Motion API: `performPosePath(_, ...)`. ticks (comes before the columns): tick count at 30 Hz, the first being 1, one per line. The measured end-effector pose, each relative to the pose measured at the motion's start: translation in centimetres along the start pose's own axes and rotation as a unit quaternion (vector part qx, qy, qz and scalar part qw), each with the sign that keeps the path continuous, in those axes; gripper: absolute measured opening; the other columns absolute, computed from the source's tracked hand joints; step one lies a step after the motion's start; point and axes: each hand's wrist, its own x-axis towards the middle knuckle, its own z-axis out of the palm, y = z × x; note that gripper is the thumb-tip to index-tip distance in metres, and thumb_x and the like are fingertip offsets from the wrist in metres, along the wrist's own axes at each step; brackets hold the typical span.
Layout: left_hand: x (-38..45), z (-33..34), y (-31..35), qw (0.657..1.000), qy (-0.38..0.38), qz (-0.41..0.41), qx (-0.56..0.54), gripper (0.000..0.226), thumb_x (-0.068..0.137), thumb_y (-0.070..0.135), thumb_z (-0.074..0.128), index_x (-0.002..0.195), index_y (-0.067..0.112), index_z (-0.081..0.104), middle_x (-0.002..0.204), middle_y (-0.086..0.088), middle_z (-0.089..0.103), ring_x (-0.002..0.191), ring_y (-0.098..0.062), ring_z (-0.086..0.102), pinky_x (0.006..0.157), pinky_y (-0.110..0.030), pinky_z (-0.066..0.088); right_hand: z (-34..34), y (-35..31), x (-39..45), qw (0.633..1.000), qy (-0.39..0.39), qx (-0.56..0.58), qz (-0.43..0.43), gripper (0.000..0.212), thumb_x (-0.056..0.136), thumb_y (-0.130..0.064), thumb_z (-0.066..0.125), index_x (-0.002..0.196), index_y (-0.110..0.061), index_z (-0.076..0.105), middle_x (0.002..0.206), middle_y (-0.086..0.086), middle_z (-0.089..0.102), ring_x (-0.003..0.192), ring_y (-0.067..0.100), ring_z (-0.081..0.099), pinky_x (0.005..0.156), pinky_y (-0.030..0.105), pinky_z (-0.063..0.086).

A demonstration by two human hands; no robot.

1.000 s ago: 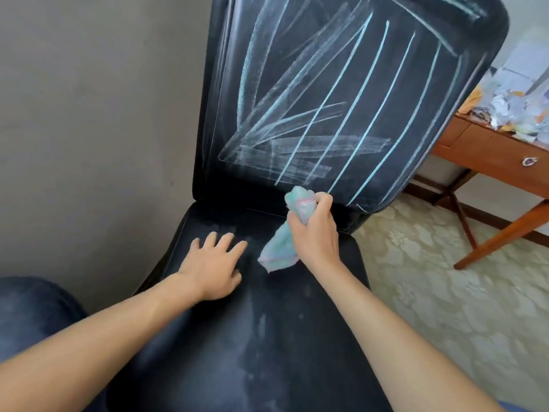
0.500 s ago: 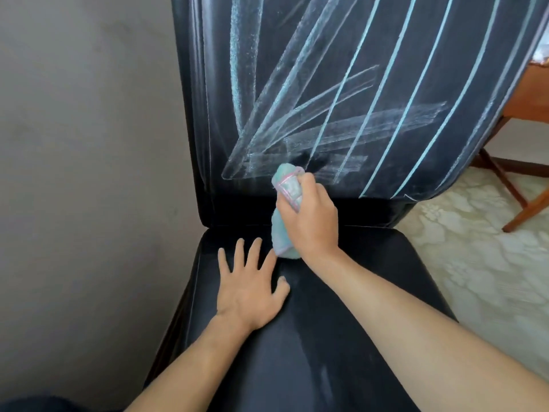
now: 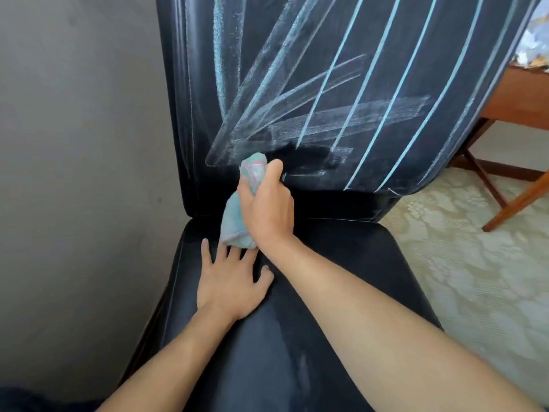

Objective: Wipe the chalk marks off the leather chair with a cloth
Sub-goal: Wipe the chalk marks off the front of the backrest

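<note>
Fingers of the right hand (image 3: 267, 208) curl round a bunched pale-green cloth (image 3: 242, 209), whose top end is pressed to the lower backrest of the black leather chair (image 3: 341, 257) while its loose end hangs below the fist. Just beneath that end, the left hand (image 3: 230, 282) lies flat on the seat, fingers spread and straight, holding nothing. Above and to the right of the cloth, blue-white chalk marks (image 3: 341, 114) cross the backrest as thin lines and broad smears, with a dark wiped patch right beside the cloth. Farther right stands a wooden desk (image 3: 511, 105) on patterned floor (image 3: 475, 278).
</note>
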Motion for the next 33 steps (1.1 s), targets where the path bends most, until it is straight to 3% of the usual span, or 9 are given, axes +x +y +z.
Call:
performPosePath(2, -0.1, 0.1, 0.0, 1.000, -0.003, -0.005, -0.002, 0.068, 0.100, 0.061, 0.021, 0.164, 0.038, 0.022, 0.173, 0.001, 0.020, 0.161, -0.029, 0.000, 0.126, -0.059, -0.011, -1.7, 1.6, 0.1, 0.999, 0.037, -0.016, 0.031, 0.034, 0.101, -0.041, 0.053, 0.101, -0.021, 0.027, 0.093, 0.009, 0.067, 0.078, 0.035, 0.065, 0.063, 0.045, 0.054)
performPosePath(7, 0.1, 0.1, 0.3, 1.000, -0.013, -0.015, -0.006, 0.070, 0.100, 0.062, 0.020, 0.166, 0.039, 0.011, 0.176, 0.003, 0.000, 0.161, -0.029, -0.010, 0.126, -0.059, -0.012, -4.9, 5.7, 1.8, 0.950, 0.168, 0.049, 0.258, 0.034, 0.102, -0.041, 0.051, 0.108, -0.014, 0.030, 0.091, 0.008, 0.055, 0.092, 0.040, 0.063, 0.070, 0.041, 0.046)
performPosePath(13, 0.0, -0.2, -0.2, 0.999, 0.012, -0.005, -0.049, 0.069, 0.101, 0.060, 0.029, 0.164, 0.033, 0.024, 0.174, 0.003, 0.017, 0.162, -0.027, 0.002, 0.128, -0.057, -0.006, 1.2, -1.9, 0.7, 0.973, 0.002, 0.092, 0.211, 0.033, 0.104, -0.041, 0.047, 0.104, -0.017, 0.025, 0.092, 0.006, 0.057, 0.088, 0.032, 0.064, 0.071, 0.043, 0.055)
performPosePath(17, -0.2, -0.1, -0.6, 0.995, 0.050, -0.010, -0.085, 0.062, 0.098, 0.051, 0.038, 0.156, 0.032, 0.043, 0.165, 0.005, 0.040, 0.158, -0.023, 0.021, 0.130, -0.054, 0.004, 1.2, -2.3, -0.5, 0.987, -0.031, 0.055, 0.147, 0.031, 0.104, -0.041, 0.048, 0.104, -0.019, 0.028, 0.098, 0.008, 0.063, 0.082, 0.028, 0.063, 0.063, 0.040, 0.052)
performPosePath(20, -0.2, -0.6, -0.4, 0.995, 0.042, -0.015, -0.087, 0.067, 0.088, 0.051, 0.033, 0.150, 0.035, 0.052, 0.157, 0.010, 0.049, 0.152, -0.020, 0.033, 0.130, -0.054, 0.003, -1.3, 1.1, -0.3, 0.985, 0.018, 0.048, 0.163, 0.031, 0.100, -0.040, 0.057, 0.105, -0.022, 0.032, 0.093, 0.001, 0.056, 0.088, 0.031, 0.065, 0.070, 0.042, 0.055)
performPosePath(26, 0.0, -2.3, -0.4, 0.984, -0.025, -0.053, -0.171, 0.059, 0.096, 0.049, 0.039, 0.152, 0.034, 0.050, 0.170, 0.014, 0.027, 0.161, -0.011, 0.006, 0.129, -0.042, -0.009, -3.1, 3.2, 1.5, 0.930, 0.140, 0.156, 0.303, 0.032, 0.099, -0.029, 0.062, 0.112, -0.016, 0.035, 0.116, 0.006, 0.056, 0.094, 0.027, 0.060, 0.073, 0.038, 0.049)
performPosePath(28, -0.2, -3.4, -0.2, 0.971, -0.044, -0.070, -0.223, 0.046, 0.100, 0.039, 0.047, 0.144, 0.031, 0.060, 0.166, 0.012, 0.036, 0.159, -0.011, 0.014, 0.130, -0.041, -0.001, -2.0, 1.9, 1.2, 0.933, 0.116, 0.165, 0.298, 0.032, 0.098, -0.029, 0.063, 0.106, -0.017, 0.034, 0.112, 0.007, 0.057, 0.092, 0.026, 0.061, 0.072, 0.038, 0.052)
performPosePath(30, -0.7, -4.9, 0.2, 0.966, -0.061, -0.080, -0.239, 0.039, 0.100, 0.033, 0.048, 0.135, 0.031, 0.065, 0.151, 0.010, 0.055, 0.150, -0.015, 0.038, 0.125, -0.041, 0.026, -1.1, 0.1, 0.7, 0.938, 0.080, 0.177, 0.286, 0.032, 0.096, -0.028, 0.065, 0.103, -0.018, 0.036, 0.103, 0.004, 0.060, 0.088, 0.024, 0.064, 0.070, 0.039, 0.056)
performPosePath(33, -1.3, -7.6, 0.3, 0.974, -0.059, -0.074, -0.207, 0.037, 0.097, 0.034, 0.049, 0.129, 0.034, 0.067, 0.123, 0.010, 0.070, 0.115, -0.016, 0.063, 0.090, -0.035, 0.051, -1.1, -2.7, 0.3, 0.951, 0.061, 0.165, 0.254, 0.029, 0.095, -0.031, 0.067, 0.100, -0.023, 0.040, 0.089, -0.005, 0.059, 0.082, 0.019, 0.066, 0.070, 0.042, 0.060)
